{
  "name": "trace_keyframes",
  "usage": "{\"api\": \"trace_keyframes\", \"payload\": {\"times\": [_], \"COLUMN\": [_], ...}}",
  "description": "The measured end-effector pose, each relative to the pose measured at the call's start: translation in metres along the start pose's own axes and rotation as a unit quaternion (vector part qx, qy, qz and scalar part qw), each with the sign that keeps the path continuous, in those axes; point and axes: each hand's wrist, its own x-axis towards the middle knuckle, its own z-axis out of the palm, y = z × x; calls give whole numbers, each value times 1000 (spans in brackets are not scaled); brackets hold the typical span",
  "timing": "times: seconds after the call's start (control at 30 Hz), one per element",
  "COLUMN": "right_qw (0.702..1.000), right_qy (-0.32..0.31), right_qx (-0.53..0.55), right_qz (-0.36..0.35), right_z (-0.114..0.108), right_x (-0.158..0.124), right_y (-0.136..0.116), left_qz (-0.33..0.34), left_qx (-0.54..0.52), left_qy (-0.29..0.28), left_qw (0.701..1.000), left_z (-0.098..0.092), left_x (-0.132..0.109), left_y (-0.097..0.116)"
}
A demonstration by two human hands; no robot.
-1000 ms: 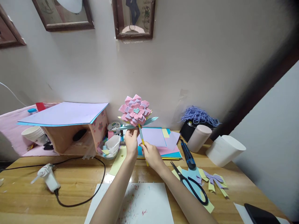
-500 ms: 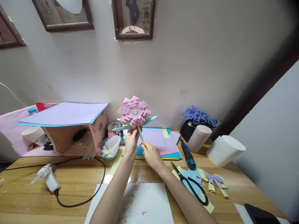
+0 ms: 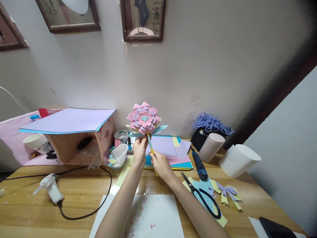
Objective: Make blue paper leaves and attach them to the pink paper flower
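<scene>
A layered pink and lilac paper flower [image 3: 144, 118] with a teal centre stands upright above the table. Blue paper leaves [image 3: 160, 129] spread below its head, and its stem [image 3: 150, 144] is blue above and yellow lower down. My left hand [image 3: 140, 150] is closed at the top of the stem, just under the flower. Lower on the stem, my right hand [image 3: 160, 163] pinches the yellow part between thumb and fingers. The left fingertips are partly hidden behind the hand and stem.
Black scissors [image 3: 201, 195], a blue cutter [image 3: 199, 164] and a paper bow [image 3: 226, 190] lie at the right. A glue gun [image 3: 52, 189] with its cable is at the left. White paper [image 3: 153, 215] lies in front; a box [image 3: 105, 138] and paper rolls [image 3: 211, 147] stand behind.
The flower head has shifted slightly to the right and turned a little. Both hands keep their hold on the stem.
</scene>
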Motion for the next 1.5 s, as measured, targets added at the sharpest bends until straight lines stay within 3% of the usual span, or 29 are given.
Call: {"api": "trace_keyframes", "payload": {"times": [0.2, 0.37, 0.57, 0.73, 0.9, 1.03, 1.3, 1.5], "right_qw": [996, 988, 985, 978, 980, 984, 992, 992], "right_qy": [52, 75, 63, 71, 89, 95, 83, 72], "right_qx": [43, 68, 137, 185, 171, 138, 76, 90], "right_qz": [60, 120, 89, 57, 47, 56, 54, 51], "right_z": [-17, -30, -22, -22, -28, -30, -32, -29], "right_x": [12, 23, 21, 19, 20, 20, 18, 19], "right_y": [21, 46, 38, 28, 29, 29, 26, 26], "left_qz": [-39, -59, -92, -129, -150, -142, -85, -66], "left_qx": [2, 0, 2, 44, 118, 178, 271, 298], "left_qy": [71, 84, 39, -43, -139, -184, -217, -190], "left_qw": [997, 995, 995, 990, 972, 956, 934, 933], "left_z": [-22, -27, -23, -21, -14, -10, -9, -13], "left_x": [20, 22, 18, 13, 2, -3, -2, 2], "left_y": [-16, -11, -7, -17, -21, -17, -14, -14]}}
